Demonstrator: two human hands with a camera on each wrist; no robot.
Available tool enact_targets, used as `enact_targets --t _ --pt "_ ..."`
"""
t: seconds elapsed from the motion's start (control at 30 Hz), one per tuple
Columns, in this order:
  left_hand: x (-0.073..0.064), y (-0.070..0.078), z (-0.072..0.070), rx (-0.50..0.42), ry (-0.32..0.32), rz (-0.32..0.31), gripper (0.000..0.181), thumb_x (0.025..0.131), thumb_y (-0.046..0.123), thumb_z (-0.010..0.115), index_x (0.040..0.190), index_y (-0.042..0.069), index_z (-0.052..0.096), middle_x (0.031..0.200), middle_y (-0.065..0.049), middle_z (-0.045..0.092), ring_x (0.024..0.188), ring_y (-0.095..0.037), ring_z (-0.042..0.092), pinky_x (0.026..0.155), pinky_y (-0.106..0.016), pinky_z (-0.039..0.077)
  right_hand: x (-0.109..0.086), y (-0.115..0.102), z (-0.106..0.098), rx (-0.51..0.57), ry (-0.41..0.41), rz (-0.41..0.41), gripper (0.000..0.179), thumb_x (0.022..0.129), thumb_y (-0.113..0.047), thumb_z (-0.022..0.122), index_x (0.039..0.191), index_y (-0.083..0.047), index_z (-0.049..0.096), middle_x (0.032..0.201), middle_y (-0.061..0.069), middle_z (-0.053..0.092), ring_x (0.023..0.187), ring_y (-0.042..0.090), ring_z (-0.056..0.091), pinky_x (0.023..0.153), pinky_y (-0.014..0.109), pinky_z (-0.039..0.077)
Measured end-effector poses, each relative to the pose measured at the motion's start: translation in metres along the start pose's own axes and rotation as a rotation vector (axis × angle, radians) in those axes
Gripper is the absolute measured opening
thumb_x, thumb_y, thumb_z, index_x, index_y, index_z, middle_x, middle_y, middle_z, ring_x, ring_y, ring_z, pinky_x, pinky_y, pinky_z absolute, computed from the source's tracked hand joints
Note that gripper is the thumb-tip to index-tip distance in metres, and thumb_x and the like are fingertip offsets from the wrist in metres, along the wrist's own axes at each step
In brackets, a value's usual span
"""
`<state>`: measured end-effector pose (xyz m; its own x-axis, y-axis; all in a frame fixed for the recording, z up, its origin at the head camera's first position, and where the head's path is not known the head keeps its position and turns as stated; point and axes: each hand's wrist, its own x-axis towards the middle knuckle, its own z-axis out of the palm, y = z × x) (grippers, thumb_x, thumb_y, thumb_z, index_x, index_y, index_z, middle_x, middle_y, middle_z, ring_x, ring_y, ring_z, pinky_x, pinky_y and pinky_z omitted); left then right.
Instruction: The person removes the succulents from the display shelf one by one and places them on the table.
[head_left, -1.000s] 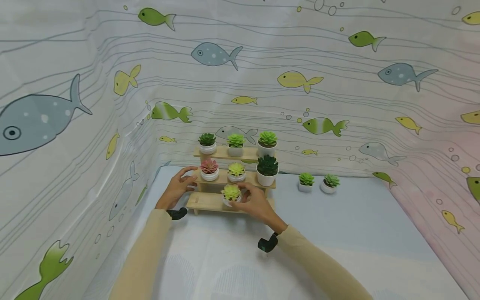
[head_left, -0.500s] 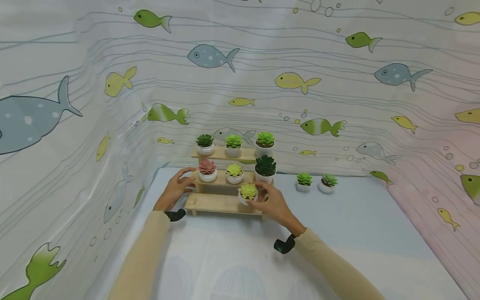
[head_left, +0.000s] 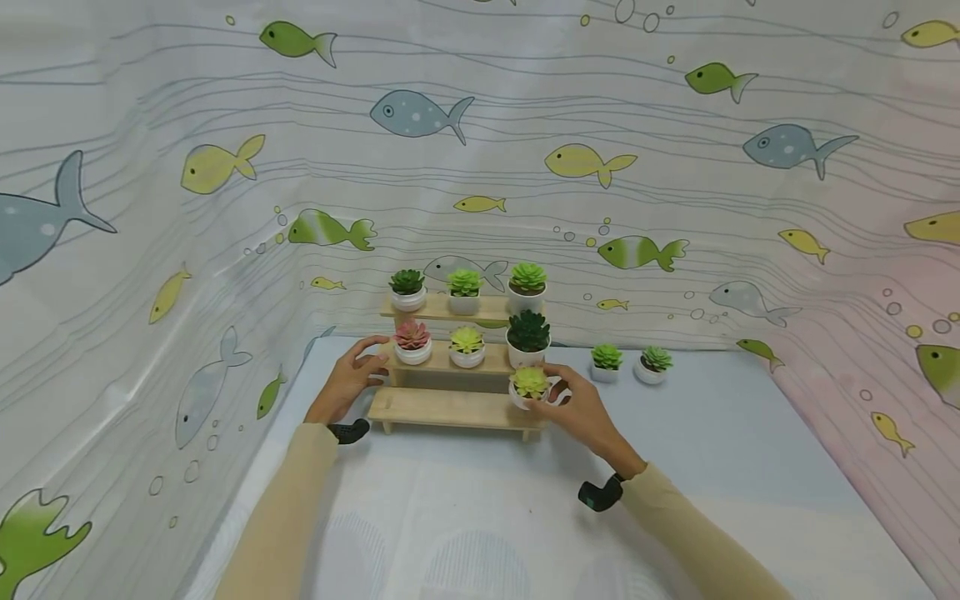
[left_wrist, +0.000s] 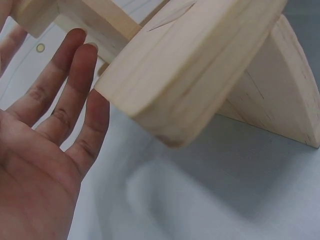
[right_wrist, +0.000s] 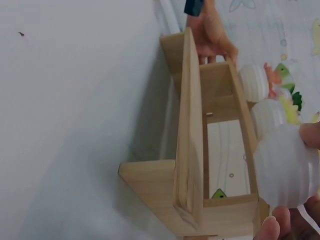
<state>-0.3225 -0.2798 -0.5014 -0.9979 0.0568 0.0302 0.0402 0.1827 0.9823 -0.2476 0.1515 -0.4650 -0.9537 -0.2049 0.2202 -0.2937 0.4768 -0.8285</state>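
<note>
A yellow-green succulent in a white pot (head_left: pixel 530 385) is pinched between the thumb and fingers of my right hand (head_left: pixel 583 410). It is over the right end of the lowest step of a three-step wooden stand (head_left: pixel 442 407); in the right wrist view a gap shows between the white pot (right_wrist: pixel 284 167) and the lowest plank (right_wrist: pixel 190 135). My left hand (head_left: pixel 347 382) is at the stand's left end. Its loosely extended fingers (left_wrist: pixel 60 107) lie beside the end of a plank (left_wrist: pixel 190 75); one fingertip appears to touch the edge.
The middle step holds a pink succulent (head_left: pixel 412 340), a yellow one (head_left: pixel 467 345) and a dark green one (head_left: pixel 528 337). Three green succulents, one of them dark (head_left: pixel 408 289), line the top. Two small potted plants (head_left: pixel 606 362) stand on the table to the right. Fish-patterned sheeting (head_left: pixel 420 183) surrounds everything.
My right hand has carried the yellow-green succulent rightward, from the middle of the lowest step to its right end. My left hand has stayed by the stand's left end.
</note>
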Motion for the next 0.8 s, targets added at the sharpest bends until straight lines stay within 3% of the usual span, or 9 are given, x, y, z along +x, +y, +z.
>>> enact_targets --t 0.47,0.67,0.8 --pt "0.0 -0.002 0.0 0.001 -0.003 0.0 0.054 0.099 0.045 0.067 0.148 0.029 0.051 0.121 -0.013 0.066 0.108 -0.029 0.064 0.088 -0.038 0.056 -0.008 0.03 -0.042 -0.023 0.087 0.089 0.073 0.087 -0.042 0.084 0.146 -0.012 0.054 0.12 0.012 0.059 0.092 0.029 0.057 0.067 0.034 0.048" --pt "0.002 -0.002 0.0 -0.005 -0.01 -0.01 0.056 0.099 0.046 0.067 0.149 0.029 0.05 0.121 -0.011 0.065 0.109 -0.028 0.064 0.091 -0.042 0.055 -0.011 0.044 -0.063 -0.033 0.128 0.124 0.075 0.088 -0.042 0.083 0.147 -0.008 0.051 0.099 0.012 0.062 0.093 0.031 0.057 0.069 0.034 0.048" --pt "0.004 -0.003 -0.001 -0.015 -0.02 -0.011 0.057 0.101 0.042 0.066 0.152 0.027 0.048 0.119 -0.011 0.066 0.108 -0.027 0.064 0.095 -0.048 0.052 -0.013 0.055 -0.077 -0.061 0.162 0.147 0.077 0.088 -0.046 0.082 0.148 -0.008 0.05 0.098 0.011 0.062 0.092 0.029 0.057 0.065 0.031 0.046"
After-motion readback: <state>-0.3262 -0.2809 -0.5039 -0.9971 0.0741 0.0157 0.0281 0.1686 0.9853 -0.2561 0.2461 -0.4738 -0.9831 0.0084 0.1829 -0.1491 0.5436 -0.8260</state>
